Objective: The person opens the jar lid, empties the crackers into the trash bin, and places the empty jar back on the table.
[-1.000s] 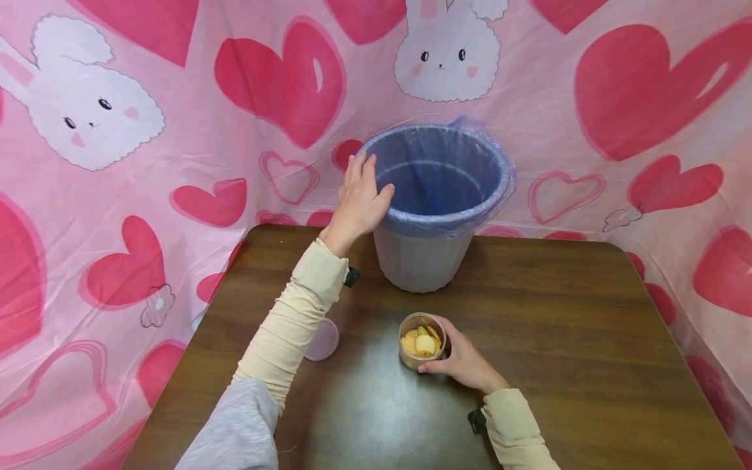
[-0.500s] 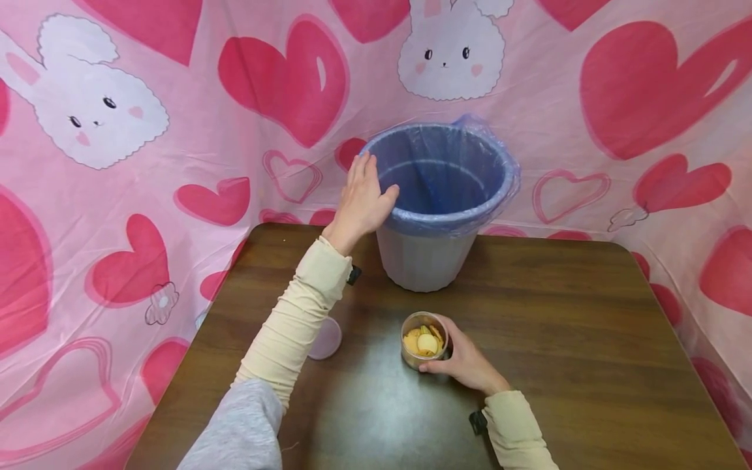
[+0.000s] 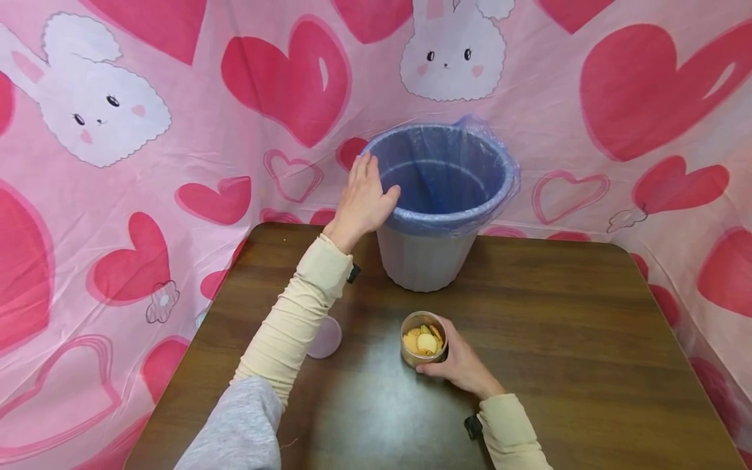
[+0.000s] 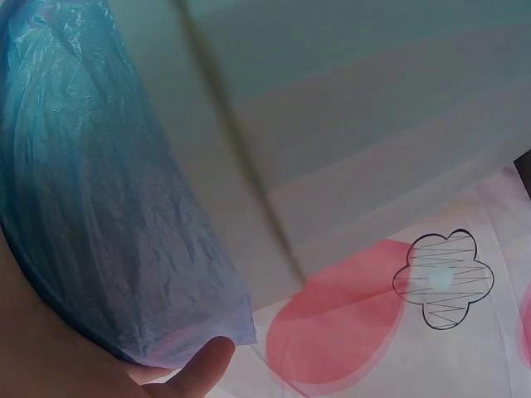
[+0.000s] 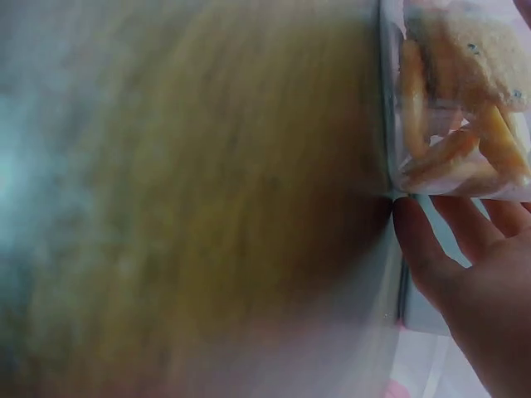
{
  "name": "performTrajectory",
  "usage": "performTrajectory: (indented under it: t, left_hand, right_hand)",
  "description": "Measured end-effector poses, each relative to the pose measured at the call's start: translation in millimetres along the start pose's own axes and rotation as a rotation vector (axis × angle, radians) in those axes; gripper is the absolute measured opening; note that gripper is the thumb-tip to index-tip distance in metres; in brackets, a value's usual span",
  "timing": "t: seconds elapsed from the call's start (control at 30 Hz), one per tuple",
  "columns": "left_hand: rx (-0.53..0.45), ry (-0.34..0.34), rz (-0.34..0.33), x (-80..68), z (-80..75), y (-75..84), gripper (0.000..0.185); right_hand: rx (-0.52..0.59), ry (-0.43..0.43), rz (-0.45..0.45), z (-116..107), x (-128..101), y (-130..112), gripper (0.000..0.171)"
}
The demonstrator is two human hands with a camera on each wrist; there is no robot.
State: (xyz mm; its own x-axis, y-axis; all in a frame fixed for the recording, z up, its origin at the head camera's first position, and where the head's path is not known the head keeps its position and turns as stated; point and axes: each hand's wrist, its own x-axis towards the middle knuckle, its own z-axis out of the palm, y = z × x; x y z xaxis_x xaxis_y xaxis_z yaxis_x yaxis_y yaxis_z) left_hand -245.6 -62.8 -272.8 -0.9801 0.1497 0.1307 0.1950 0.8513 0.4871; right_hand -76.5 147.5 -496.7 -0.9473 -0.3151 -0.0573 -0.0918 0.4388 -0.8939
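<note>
Indoors, a small cloth-screened booth, looks like a makeshift staged spot. Creased pink cloth (image 3: 376, 78) printed with hearts (image 3: 288, 81) and cartoon rabbits (image 3: 452, 72) hangs like sheeting at back and both sides, close round a wood-look table (image 3: 587, 339). Bag-lined bin (image 3: 420, 261) stands right on the table. Cloth covers the surroundings; home, office or studio, can't tell.

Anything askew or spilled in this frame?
Slightly askew: the blue bin liner sticks up in a bunch at the far side of the trash bin, while its near edge is folded down. No spill visible: the clear container in the right hand is upright, snack pieces inside.
</note>
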Motion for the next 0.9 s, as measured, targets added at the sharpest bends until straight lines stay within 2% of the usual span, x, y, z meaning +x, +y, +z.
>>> performTrajectory:
  t: [0.33,0.9]
  left_hand:
    - [0.008,0.002,0.012,0.7,0.8,-0.5,0.078]
    - [0.055,-0.015,0.018,-0.2,-1.0,-1.3,0.077]
  right_hand:
    - [-0.002,-0.002,0.03,0.0,0.7,-4.0,0.095]
    - [0.01,0.067,0.026,4.3,-0.9,-7.8,0.093]
